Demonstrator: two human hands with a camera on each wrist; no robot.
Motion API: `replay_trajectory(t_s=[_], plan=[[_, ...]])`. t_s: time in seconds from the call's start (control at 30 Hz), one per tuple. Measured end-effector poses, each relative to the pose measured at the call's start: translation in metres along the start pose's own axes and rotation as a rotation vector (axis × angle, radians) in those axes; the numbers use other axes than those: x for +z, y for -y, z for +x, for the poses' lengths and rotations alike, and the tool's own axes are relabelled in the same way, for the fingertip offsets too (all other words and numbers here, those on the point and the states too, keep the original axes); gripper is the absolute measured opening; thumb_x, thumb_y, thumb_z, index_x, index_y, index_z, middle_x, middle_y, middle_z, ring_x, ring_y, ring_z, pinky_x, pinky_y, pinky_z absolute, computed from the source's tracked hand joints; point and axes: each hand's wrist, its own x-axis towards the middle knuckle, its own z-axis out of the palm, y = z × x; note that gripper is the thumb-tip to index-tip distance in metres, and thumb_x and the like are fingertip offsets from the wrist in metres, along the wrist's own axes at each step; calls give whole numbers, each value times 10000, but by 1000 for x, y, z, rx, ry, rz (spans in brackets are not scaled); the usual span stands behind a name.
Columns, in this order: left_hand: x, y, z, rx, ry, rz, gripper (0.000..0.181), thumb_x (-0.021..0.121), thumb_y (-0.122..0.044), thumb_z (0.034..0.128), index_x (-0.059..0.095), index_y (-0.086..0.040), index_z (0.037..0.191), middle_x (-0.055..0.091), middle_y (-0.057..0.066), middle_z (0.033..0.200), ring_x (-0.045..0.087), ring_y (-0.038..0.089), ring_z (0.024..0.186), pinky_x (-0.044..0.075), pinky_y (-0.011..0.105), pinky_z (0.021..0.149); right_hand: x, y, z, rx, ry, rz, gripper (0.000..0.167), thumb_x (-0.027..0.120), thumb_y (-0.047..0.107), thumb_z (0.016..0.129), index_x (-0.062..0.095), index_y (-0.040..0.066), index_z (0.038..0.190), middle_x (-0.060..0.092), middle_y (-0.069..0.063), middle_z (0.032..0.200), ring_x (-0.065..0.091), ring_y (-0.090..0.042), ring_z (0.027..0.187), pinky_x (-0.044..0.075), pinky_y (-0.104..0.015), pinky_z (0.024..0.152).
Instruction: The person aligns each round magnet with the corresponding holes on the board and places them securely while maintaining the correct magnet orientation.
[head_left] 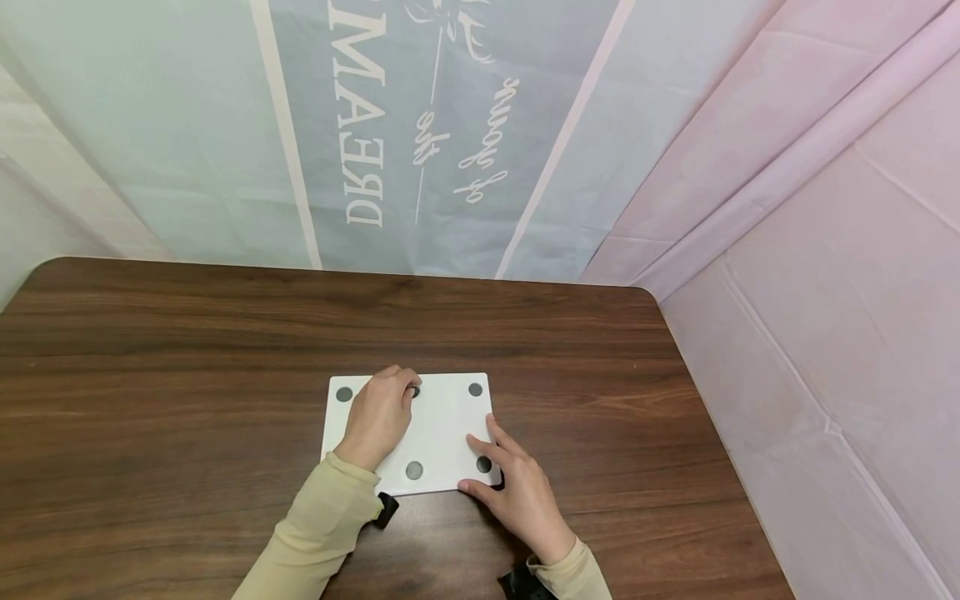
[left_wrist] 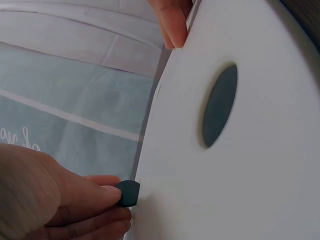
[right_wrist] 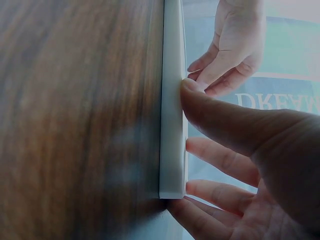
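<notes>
A flat white slab (head_left: pixel 442 425) with several dark round discs on its top face lies on the table. My left hand (head_left: pixel 381 417) pinches one dark round disc (left_wrist: pixel 129 194) between thumb and fingers at the slab's far edge, near its middle. My right hand (head_left: pixel 525 492) rests about the slab's near right corner, its fingers spread. In the right wrist view the thumb lies on the slab's near edge and fingers touch its top and side. One disc (head_left: pixel 483 463) sits between that thumb and index finger. The slab's near left part is hidden under my left arm.
The discs at the far left (head_left: pixel 344 394), far right (head_left: pixel 476 390) and near middle (head_left: pixel 414 471) lie flat on the slab. Brown wood-grain table (head_left: pixel 187 375) surrounds it. A printed curtain (head_left: pixel 450 133) hangs behind, and pale pink cloth (head_left: pixel 810 333) hangs at the right.
</notes>
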Motion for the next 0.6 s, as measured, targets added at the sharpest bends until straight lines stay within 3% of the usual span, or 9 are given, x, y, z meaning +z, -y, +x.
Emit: replay_trajectory(t_s=[0.6], plan=[[1,-1,2,-23,30,-42,130,629,86,851,731,17,892,675,96,844,678,248,800,562,332,683,2,-1,-1,-6,-22,-4,532,824,270,734,671,112,1218,474,-174,1435,545,-317,1238,510,-456,914]])
